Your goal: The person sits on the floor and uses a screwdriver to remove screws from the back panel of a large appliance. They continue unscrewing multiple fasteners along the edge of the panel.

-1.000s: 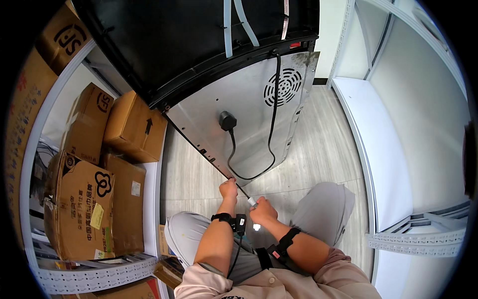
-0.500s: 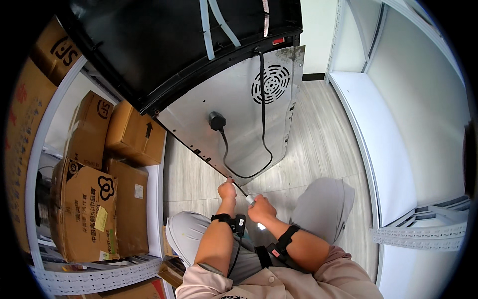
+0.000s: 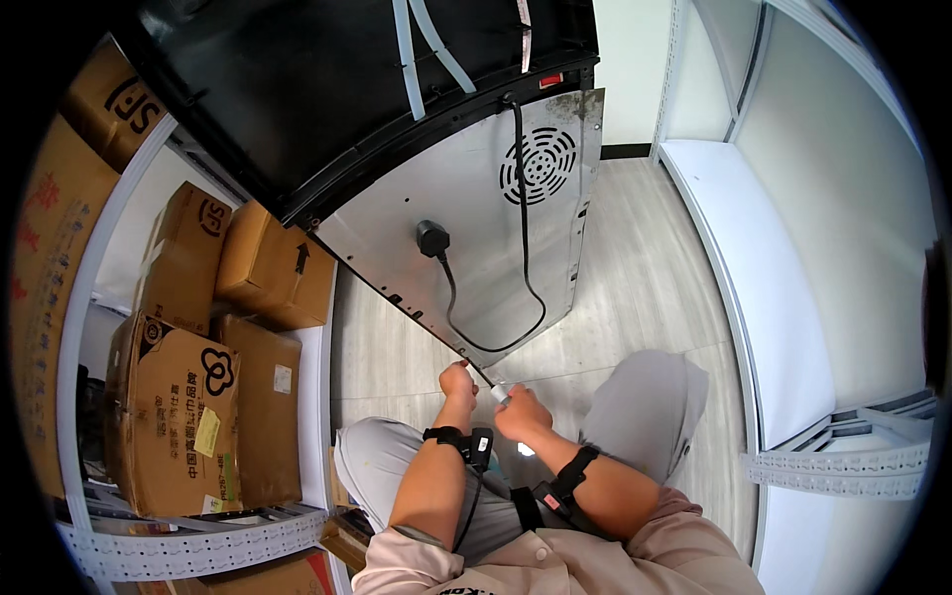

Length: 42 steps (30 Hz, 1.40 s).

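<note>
Reaching forward, both forearms converge with elbows bent. The right hand (image 3: 523, 414) is wrapped round the pale handle of a thin-shafted tool (image 3: 500, 395); the left hand (image 3: 457, 383) curls beside its shaft, its grip unclear. The tool slants between them toward the metal panel's (image 3: 478, 238) lower corner, just beyond.
</note>
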Available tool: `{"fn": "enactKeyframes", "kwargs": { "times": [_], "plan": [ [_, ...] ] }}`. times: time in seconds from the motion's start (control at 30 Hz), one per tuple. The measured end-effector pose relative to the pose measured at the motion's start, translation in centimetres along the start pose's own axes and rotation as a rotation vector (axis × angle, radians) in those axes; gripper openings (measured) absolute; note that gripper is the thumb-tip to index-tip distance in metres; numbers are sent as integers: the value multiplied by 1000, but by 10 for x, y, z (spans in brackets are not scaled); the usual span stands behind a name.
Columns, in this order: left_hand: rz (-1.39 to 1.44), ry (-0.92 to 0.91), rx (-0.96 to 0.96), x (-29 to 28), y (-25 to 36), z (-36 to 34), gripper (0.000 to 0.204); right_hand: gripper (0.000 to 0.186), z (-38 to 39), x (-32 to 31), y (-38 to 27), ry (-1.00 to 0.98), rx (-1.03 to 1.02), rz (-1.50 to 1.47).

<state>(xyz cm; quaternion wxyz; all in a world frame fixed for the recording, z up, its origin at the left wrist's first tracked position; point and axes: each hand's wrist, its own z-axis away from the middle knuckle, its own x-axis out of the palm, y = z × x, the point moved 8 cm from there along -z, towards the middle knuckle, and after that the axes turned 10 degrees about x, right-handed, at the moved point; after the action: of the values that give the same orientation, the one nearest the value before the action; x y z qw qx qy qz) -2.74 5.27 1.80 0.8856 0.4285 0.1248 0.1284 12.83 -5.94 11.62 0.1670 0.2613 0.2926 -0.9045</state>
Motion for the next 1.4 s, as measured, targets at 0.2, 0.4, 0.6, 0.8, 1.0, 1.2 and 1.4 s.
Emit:
{"fn": "enactKeyframes", "kwargs": {
  "times": [0.2,0.4,0.6,0.8,1.0,1.2,1.4],
  "plan": [
    [353,-209,-204,2,36,40,17,40,38,-44,-32,19,-206,183],
    [556,-368,-138,-13,99,93,19,32,80,-115,-60,149,-481,123],
    [592,-561,-65,-11,144,146,17,29,99,-121,-68,99,-613,-43],
    [625,-519,46,-22,158,144,19,30,108,-119,-75,40,-658,-202],
    [696,-533,113,-33,169,142,28,29,105,-108,-82,9,-724,-371],
    [761,-497,164,-45,177,140,36,28,104,-92,-87,-64,-729,-381],
    [830,-505,183,-49,180,138,36,27,108,-82,-90,-87,-751,-348]
  ]
}}
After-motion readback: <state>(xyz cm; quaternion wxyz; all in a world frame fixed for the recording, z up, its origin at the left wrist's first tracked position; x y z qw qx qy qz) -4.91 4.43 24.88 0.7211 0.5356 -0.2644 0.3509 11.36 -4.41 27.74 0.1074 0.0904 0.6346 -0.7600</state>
